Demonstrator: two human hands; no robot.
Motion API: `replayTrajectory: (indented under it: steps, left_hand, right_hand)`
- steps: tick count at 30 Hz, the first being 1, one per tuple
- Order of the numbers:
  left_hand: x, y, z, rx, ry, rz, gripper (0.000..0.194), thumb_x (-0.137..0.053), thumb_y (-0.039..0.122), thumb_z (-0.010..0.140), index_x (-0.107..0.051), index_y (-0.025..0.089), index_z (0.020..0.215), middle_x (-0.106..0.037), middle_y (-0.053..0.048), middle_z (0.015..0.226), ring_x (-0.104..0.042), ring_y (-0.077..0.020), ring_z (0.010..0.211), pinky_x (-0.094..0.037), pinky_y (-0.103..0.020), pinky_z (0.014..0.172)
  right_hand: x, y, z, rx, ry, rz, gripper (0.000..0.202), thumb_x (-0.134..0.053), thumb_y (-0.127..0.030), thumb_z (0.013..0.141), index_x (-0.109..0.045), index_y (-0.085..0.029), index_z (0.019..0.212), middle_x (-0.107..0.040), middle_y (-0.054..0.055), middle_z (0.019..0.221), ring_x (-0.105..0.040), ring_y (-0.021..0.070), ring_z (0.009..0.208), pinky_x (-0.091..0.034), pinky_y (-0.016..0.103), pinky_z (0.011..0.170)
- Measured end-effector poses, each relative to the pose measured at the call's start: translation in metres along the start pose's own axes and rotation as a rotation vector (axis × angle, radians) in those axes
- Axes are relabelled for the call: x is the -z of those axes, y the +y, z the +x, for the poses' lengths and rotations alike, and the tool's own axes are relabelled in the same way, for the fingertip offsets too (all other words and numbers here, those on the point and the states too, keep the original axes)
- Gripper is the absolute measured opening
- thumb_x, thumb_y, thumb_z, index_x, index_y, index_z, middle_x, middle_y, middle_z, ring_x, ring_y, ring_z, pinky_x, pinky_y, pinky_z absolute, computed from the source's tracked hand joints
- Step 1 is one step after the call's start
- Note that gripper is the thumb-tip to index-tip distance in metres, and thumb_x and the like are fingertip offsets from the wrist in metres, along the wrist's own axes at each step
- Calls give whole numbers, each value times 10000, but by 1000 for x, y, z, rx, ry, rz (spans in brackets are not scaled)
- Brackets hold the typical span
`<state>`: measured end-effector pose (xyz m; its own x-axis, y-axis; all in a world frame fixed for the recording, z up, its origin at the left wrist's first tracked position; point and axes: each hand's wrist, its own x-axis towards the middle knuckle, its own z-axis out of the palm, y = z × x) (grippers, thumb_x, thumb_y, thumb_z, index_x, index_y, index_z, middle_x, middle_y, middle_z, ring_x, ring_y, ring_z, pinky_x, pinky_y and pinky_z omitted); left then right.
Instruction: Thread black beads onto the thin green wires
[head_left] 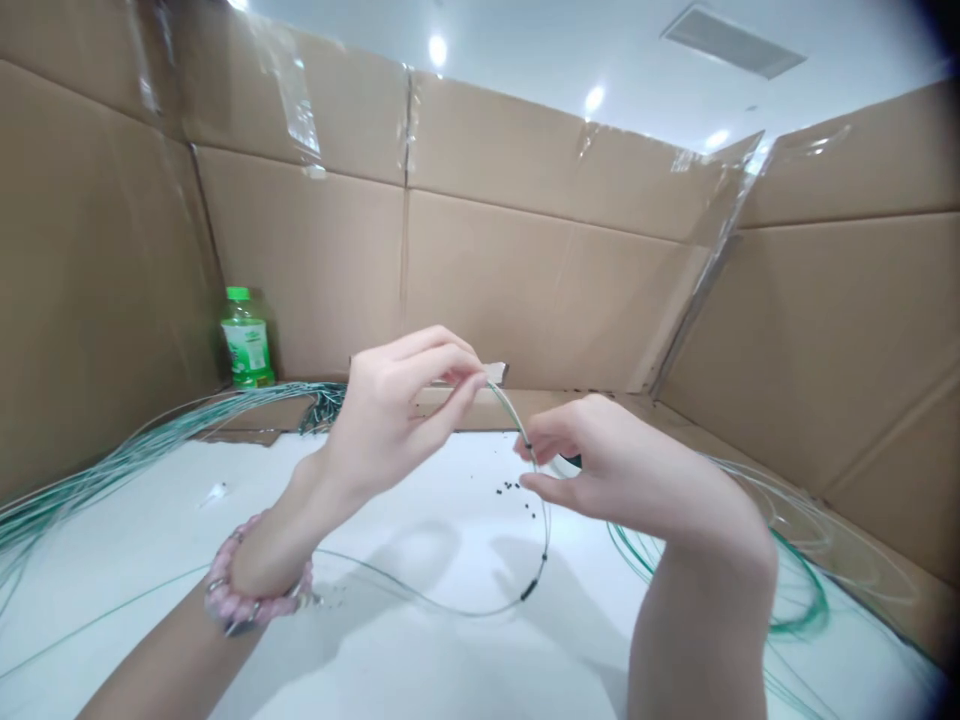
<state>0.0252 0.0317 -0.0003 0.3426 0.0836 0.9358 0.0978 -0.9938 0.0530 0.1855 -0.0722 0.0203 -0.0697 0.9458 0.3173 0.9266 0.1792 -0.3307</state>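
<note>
- I have the green wire pinched between my left fingers.
- My right fingers sit slightly parted at its curve; from here, contact I cannot tell.

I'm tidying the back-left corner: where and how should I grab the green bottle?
On the bottle, probably grip the narrow neck below the cap, from front and above: it stands upright, cardboard walls close behind and left, wires near its base.
</note>
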Motion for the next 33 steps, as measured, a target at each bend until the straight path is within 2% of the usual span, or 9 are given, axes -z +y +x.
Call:
replayTrajectory:
  steps: [2, 6, 12, 15, 17, 20, 24, 29, 33]
  left_hand:
    - [-8, -3, -1, 33, -47, -41, 125, -561, 139, 840, -611, 149, 726, -642, -6, 733, -590, -84, 656, -460, -195, 597]
    - [-25, -9, -8, 123, -75, -155, 119, -561, 192, 849, -617, 182, 744, -647, -16, 763, -590, -102, 667, -503, -220, 608]
    - [-48, -25, -16, 329, -62, -359, 157, -611, 323, 835, -627, 186, 760, -636, -8, 766, -590, -107, 712, -536, -217, 629]
    - [-71, -45, -24, 449, -205, -395, 309, -486, 410, 899, -626, 140, 847, -661, -12, 835, -603, -96, 748, -532, -222, 693]
    - [-92, -60, -39, 456, -444, -352, 384, -357, 377, 953, -618, 100, 903, -677, -27, 878, -592, -80, 758, -507, -201, 688]
    - [-121, -73, -72, 466, -619, -304, 249, -526, 278, 865, -640, 77, 959, -686, -80, 908, -596, -127, 781, -478, -235, 692]
    - [-143, -70, -110, 402, -842, -271, 297, -589, 243, 777, -660, 112, 1033, -670, -106, 974, -605, -182, 815, -454, -274, 715]
    - [-147, -62, -122, 342, -930, -211, 310, -516, 225, 802, -658, 141, 1064, -644, -105, 1048, -597, -196, 880, -433, -279, 762]
    - [-148, -61, -121, 341, -923, -190, 302, -471, 207, 833, -660, 140, 1058, -642, -104, 1068, -595, -193, 909, -431, -285, 789]
  right_hand:
    - [2, 5, 3, 32, 17, 103, 35, -657, -219, 741, -670, -191, 726, -705, 7, 756, -678, 167, 738, -561, 260, 637]
    - [-3, 5, 15, 91, 221, 439, 86, -604, -195, 810, -686, -184, 835, -721, 5, 826, -688, 125, 771, -570, 228, 711]
    - [-8, 18, 27, 62, 270, 274, 117, -619, -118, 769, -681, -178, 689, -690, 9, 674, -663, 140, 657, -547, 246, 603]
    - [-5, 24, 29, 30, 269, 143, 124, -612, -87, 719, -664, -151, 626, -654, 26, 605, -634, 144, 610, -488, 238, 534]
    - [-2, 25, 30, 33, 303, 71, 137, -563, -67, 712, -657, -130, 634, -640, 44, 617, -618, 144, 620, -452, 244, 535]
    - [3, 22, 28, 40, 345, 13, 186, -496, -49, 732, -644, -144, 668, -612, 48, 639, -591, 125, 613, -413, 242, 520]
    - [6, 18, 22, 74, 353, 1, 206, -496, -50, 771, -611, -184, 665, -594, 42, 657, -560, 106, 593, -386, 234, 486]
    - [6, 28, 23, 181, 299, 73, 155, -495, -242, 853, -622, -161, 891, -604, 17, 833, -584, 76, 722, -426, 190, 571]
    - [5, 37, 30, 146, 302, 108, 233, -543, -371, 828, -603, -152, 776, -617, 2, 808, -624, 97, 773, -422, 197, 578]
